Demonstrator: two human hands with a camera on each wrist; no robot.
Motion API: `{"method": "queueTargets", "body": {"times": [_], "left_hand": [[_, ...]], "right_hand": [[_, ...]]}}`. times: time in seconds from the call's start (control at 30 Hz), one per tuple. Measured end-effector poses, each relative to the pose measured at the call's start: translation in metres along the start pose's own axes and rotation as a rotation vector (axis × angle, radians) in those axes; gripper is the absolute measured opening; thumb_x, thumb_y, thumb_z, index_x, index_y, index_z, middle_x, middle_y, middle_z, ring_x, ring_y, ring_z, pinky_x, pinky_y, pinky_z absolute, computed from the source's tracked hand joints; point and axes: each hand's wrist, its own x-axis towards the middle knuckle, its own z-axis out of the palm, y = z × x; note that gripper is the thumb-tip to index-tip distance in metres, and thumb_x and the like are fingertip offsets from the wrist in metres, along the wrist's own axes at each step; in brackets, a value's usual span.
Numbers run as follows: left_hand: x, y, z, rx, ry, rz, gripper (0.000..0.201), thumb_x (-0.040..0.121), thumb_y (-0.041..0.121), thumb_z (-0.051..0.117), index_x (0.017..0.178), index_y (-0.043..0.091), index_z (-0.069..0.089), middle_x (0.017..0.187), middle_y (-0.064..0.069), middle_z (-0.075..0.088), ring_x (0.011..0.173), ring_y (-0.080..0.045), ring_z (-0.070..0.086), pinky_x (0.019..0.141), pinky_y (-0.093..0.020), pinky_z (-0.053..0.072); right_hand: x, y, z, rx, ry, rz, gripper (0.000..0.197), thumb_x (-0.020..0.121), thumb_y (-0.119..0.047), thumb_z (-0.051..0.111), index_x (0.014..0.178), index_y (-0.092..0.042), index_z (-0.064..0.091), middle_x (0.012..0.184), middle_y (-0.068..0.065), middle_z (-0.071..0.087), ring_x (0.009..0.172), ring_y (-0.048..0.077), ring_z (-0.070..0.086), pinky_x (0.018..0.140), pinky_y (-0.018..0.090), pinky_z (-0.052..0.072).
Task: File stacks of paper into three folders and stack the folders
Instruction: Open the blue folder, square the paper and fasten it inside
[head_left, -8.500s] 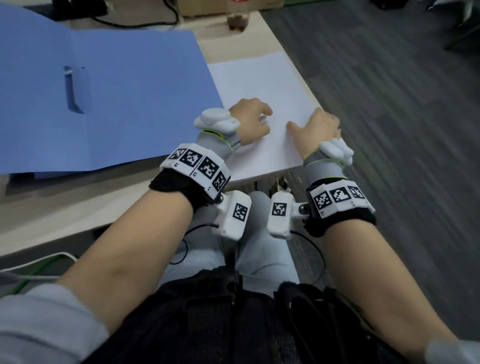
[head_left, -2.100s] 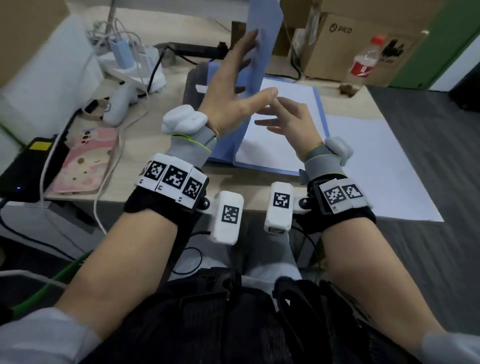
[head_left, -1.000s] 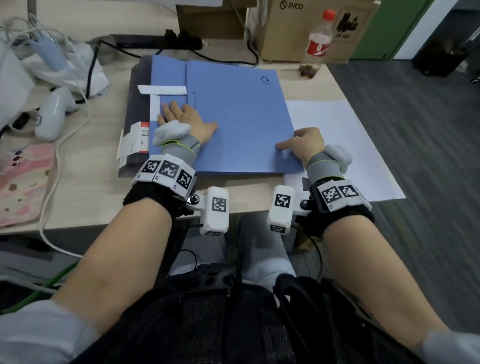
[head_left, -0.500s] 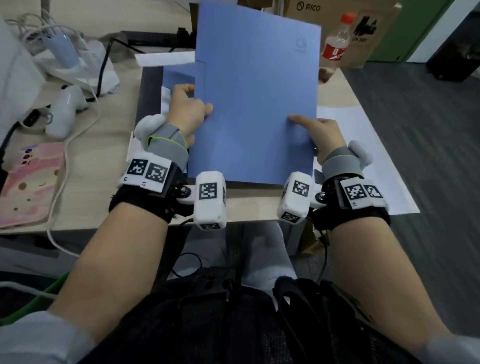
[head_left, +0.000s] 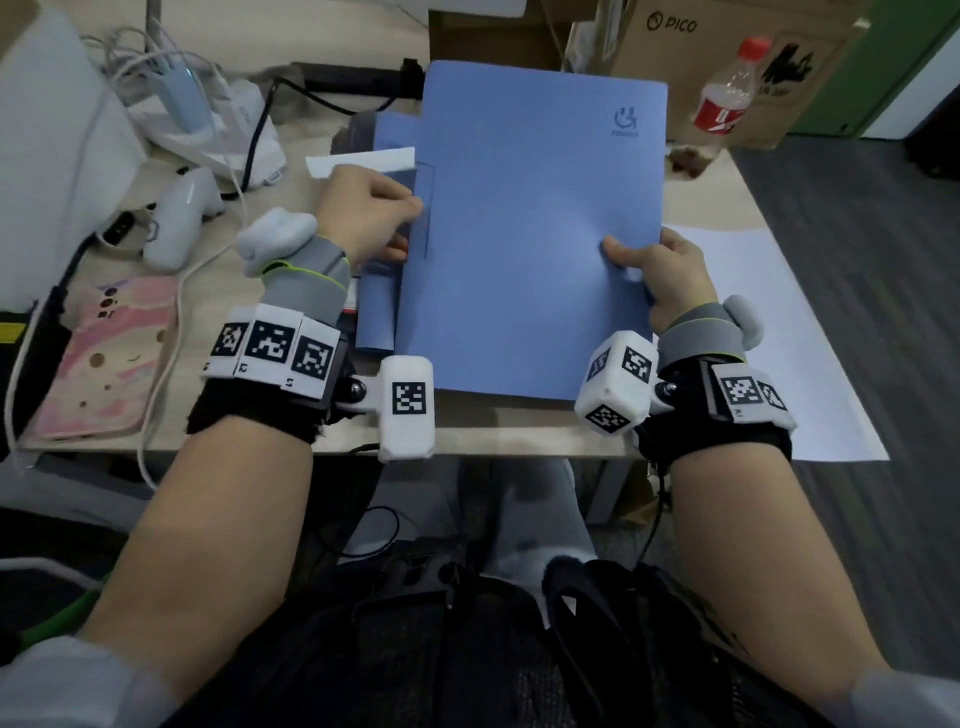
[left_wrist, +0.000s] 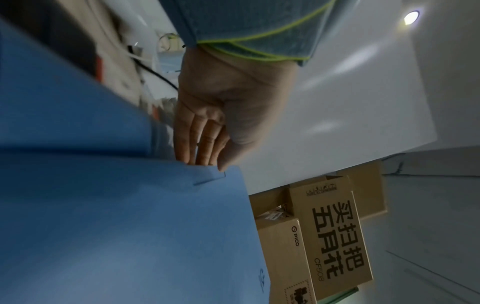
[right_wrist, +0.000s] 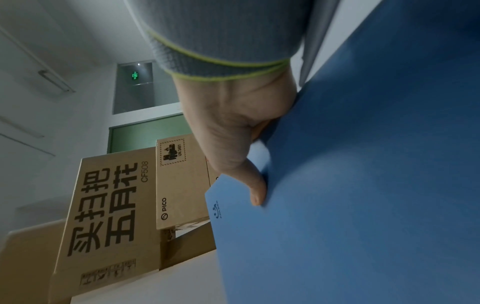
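Currently both hands are on 1 closed blue folder (head_left: 530, 234), held tilted up off the desk (head_left: 493, 431) with its far edge raised and logo corner at top right. Left hand (head_left: 363, 213) pinches the folder's left edge: thumb on the front face, fingers (left_wrist: 193, 139) straight and going behind it in the left wrist view. Right hand (head_left: 660, 275) grips the right edge lower down, thumb pressed flat on the front cover; the other fingers are hidden behind the folder. So both hands are closed on it, neither holds anything else.

Under and left of the held folder, more blue folder material (head_left: 382, 306) lies on the desk on a dark pad; can't tell how many folders are there. A white paper strip (head_left: 363, 158) sticks out at the upper left, just above the left hand. White paper stack (head_left: 779, 353) lies on the right end of the desk, overhanging the edge, just beside the right wrist.

Other stuff: soda bottle (head_left: 727, 93) with red cap at the far right of the desk, cardboard boxes (head_left: 717, 36) behind it, white controller (head_left: 182, 218) and cables to the left, pink phone case (head_left: 104, 358) near the left edge.
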Motion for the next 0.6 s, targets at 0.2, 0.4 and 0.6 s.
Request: {"method": "queueTargets", "body": {"times": [0.2, 0.4, 0.6], "left_hand": [[0.007, 0.000, -0.009, 0.087, 0.061, 0.056, 0.010, 0.085, 0.000, 0.063, 0.078, 0.006, 0.060, 0.066, -0.001, 0.056, 0.059, -0.011, 0.056, 0.050, -0.017, 0.054], [0.018, 0.000, -0.023, 0.169, 0.172, 0.025, 0.018, 0.078, 0.016, 0.067, 0.061, 0.019, 0.064, 0.050, 0.006, 0.062, 0.041, -0.004, 0.056, 0.062, -0.027, 0.054], [0.012, 0.013, -0.033, 0.681, 0.531, 0.294, 0.032, 0.091, 0.031, 0.045, 0.111, 0.024, 0.068, 0.115, -0.006, 0.065, 0.122, -0.028, 0.044, 0.092, -0.037, 0.037]], "right_hand": [[0.004, -0.001, 0.010, 0.024, -0.122, 0.015, 0.027, 0.077, 0.003, 0.069, 0.100, -0.011, 0.065, 0.094, 0.003, 0.072, 0.075, 0.019, 0.070, 0.072, 0.033, 0.059], [0.006, 0.003, 0.012, 0.019, -0.095, -0.026, 0.034, 0.078, 0.005, 0.068, 0.108, -0.011, 0.064, 0.097, 0.004, 0.071, 0.076, 0.020, 0.068, 0.070, 0.033, 0.058], [0.008, 0.004, 0.011, 0.030, -0.086, -0.072, 0.031, 0.077, 0.005, 0.068, 0.103, -0.013, 0.064, 0.096, 0.003, 0.071, 0.076, 0.020, 0.067, 0.071, 0.032, 0.056]]}}
